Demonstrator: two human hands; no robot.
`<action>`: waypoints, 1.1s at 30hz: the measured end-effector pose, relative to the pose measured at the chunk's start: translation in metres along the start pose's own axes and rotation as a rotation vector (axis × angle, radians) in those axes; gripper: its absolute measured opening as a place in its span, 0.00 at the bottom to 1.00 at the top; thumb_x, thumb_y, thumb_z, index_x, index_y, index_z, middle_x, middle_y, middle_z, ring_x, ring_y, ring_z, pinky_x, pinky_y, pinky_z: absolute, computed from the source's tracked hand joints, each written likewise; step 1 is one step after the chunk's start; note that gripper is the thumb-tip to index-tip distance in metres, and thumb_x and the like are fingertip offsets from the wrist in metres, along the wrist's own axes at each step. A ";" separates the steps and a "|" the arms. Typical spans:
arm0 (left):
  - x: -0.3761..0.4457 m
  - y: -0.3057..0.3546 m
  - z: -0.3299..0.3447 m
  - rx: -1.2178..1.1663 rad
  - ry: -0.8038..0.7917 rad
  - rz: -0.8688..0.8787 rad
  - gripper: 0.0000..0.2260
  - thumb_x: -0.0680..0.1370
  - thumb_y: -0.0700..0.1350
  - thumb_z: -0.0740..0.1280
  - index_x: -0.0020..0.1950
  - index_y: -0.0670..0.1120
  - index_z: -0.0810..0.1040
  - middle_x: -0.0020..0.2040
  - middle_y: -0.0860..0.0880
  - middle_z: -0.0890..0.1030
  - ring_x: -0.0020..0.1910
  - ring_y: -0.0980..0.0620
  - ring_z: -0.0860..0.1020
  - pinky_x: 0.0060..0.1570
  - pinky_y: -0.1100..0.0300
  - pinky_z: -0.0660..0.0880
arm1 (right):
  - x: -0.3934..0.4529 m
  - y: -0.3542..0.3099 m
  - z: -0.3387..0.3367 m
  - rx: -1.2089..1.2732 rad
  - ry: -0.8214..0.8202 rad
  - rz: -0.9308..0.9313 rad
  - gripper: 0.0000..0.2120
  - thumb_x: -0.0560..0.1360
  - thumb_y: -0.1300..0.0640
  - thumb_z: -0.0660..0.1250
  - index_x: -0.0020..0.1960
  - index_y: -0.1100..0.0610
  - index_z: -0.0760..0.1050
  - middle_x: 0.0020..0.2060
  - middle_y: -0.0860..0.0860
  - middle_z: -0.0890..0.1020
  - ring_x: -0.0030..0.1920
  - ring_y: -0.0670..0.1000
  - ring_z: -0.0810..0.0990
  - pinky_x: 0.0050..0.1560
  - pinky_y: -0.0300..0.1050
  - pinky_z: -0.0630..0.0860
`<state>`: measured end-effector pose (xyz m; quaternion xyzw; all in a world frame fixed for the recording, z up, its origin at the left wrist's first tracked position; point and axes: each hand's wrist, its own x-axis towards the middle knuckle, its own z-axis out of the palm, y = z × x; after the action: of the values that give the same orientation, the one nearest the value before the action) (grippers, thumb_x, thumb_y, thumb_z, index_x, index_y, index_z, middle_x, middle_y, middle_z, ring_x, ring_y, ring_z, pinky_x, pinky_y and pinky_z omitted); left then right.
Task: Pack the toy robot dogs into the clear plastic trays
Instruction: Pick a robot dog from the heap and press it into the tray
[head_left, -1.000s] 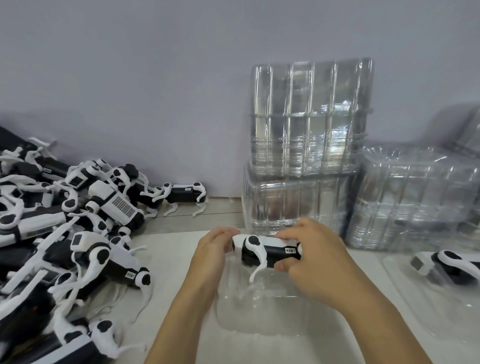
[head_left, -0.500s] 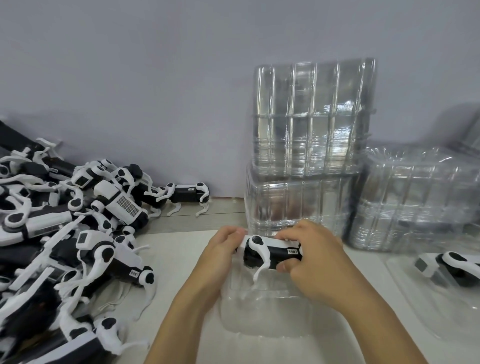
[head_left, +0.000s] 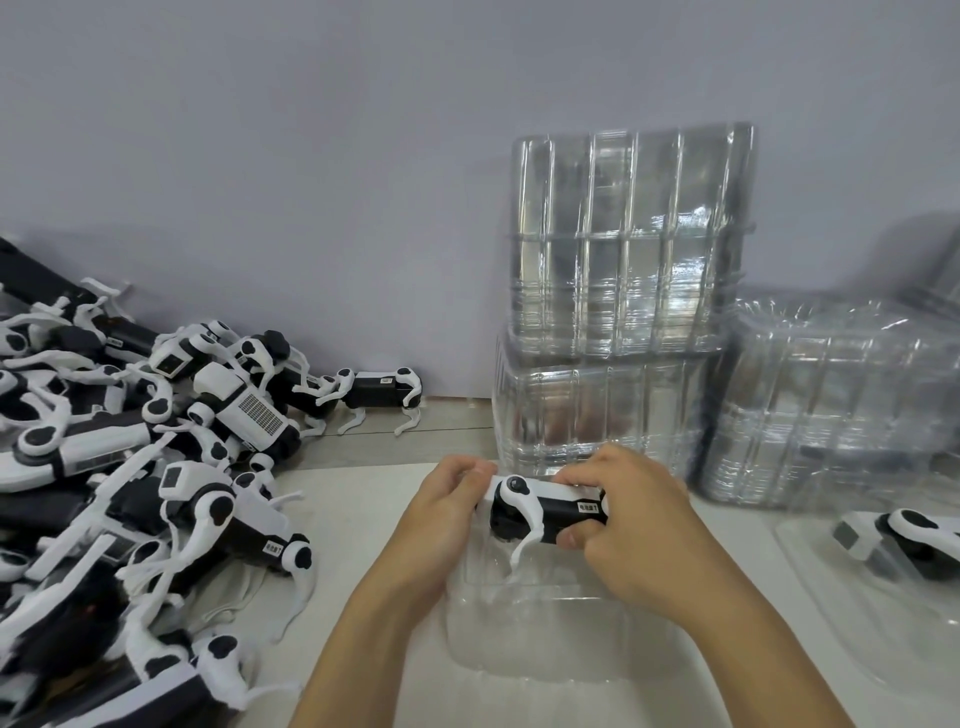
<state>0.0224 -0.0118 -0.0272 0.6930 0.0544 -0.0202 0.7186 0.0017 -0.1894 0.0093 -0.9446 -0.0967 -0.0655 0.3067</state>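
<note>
A black-and-white toy robot dog (head_left: 545, 509) is held lying on its side just above the far end of a clear plastic tray (head_left: 550, 639) on the table in front of me. My left hand (head_left: 444, 512) grips its left end. My right hand (head_left: 628, 525) grips its right end, fingers over the top and thumb underneath. One white leg hangs down into the tray. A big heap of toy dogs (head_left: 130, 467) lies at the left. At the right edge, another dog (head_left: 904, 535) lies in a second tray (head_left: 852, 613).
Stacks of empty clear trays (head_left: 623, 312) stand against the grey wall behind the hands, with another stack (head_left: 831, 405) to their right. One dog (head_left: 382, 395) stands alone near the wall. The work surface is a pale sheet (head_left: 363, 499) on the table.
Both hands have lowered the dog slightly toward the tray and turned it a little; the grips are the same. Nothing else has moved.
</note>
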 end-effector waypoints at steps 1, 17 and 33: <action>0.000 0.000 0.001 -0.014 0.004 -0.002 0.07 0.82 0.47 0.64 0.52 0.47 0.81 0.42 0.52 0.84 0.39 0.56 0.81 0.43 0.58 0.75 | 0.000 0.000 0.000 0.003 0.003 0.001 0.14 0.70 0.58 0.76 0.52 0.44 0.81 0.47 0.41 0.73 0.50 0.44 0.70 0.61 0.51 0.67; 0.000 0.001 0.000 -0.045 -0.001 -0.021 0.05 0.82 0.46 0.66 0.52 0.47 0.81 0.50 0.47 0.81 0.47 0.49 0.80 0.52 0.51 0.76 | 0.002 0.001 0.004 -0.038 0.045 -0.009 0.14 0.70 0.58 0.76 0.53 0.45 0.82 0.46 0.40 0.73 0.50 0.45 0.70 0.59 0.50 0.67; 0.000 0.004 -0.002 -0.027 -0.032 -0.032 0.06 0.82 0.40 0.66 0.56 0.45 0.81 0.48 0.49 0.77 0.49 0.49 0.76 0.65 0.44 0.72 | 0.000 0.000 0.000 -0.091 0.003 0.014 0.13 0.71 0.61 0.74 0.54 0.48 0.84 0.49 0.45 0.74 0.51 0.48 0.69 0.59 0.49 0.67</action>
<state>0.0226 -0.0095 -0.0237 0.6818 0.0546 -0.0420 0.7283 0.0019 -0.1896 0.0095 -0.9582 -0.0867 -0.0689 0.2638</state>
